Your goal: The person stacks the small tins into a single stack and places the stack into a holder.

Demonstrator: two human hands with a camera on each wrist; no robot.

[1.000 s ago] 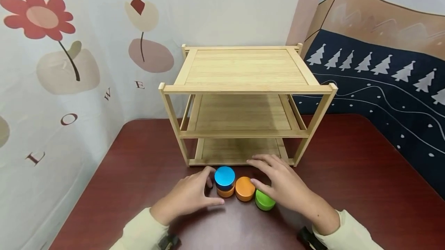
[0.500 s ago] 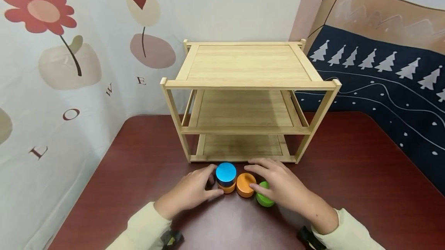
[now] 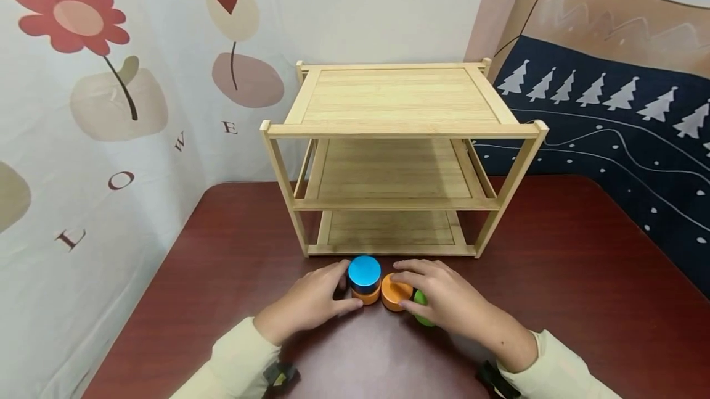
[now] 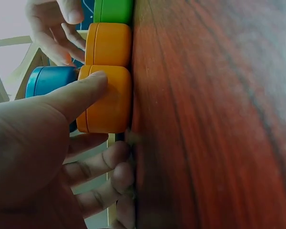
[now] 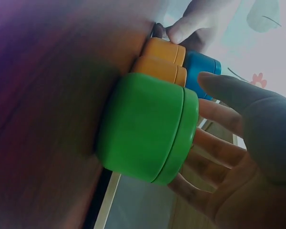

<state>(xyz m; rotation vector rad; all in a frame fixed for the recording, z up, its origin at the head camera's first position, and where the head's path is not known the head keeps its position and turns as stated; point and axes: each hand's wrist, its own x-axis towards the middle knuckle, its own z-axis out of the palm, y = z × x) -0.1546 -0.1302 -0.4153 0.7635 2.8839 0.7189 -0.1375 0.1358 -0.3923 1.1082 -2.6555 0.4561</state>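
A small round lidded tin in blue (image 3: pixel 364 271) sits on top of an orange tin (image 4: pixel 109 102) on the table. My left hand (image 3: pixel 310 300) holds that lower orange tin, thumb against its near side and index finger round the far side. Touching it on the right is a second orange tin (image 3: pixel 394 294), then a green tin (image 5: pixel 143 124). Over these two hovers my right hand (image 3: pixel 452 300), its thumb and fingers spread and gripping nothing. It partly hides the green tin in the head view.
A three-tier wooden rack (image 3: pixel 388 131) stands just behind the tins, its front bottom rail close to the fingers. The dark red table (image 3: pixel 599 300) extends to both sides. Printed cloth (image 3: pixel 166 29) hangs behind and to the left.
My left hand has closed in on the lower orange tin, its thumb coming against it. My right hand has shifted slightly left over the second orange tin. The head view has tilted a little.
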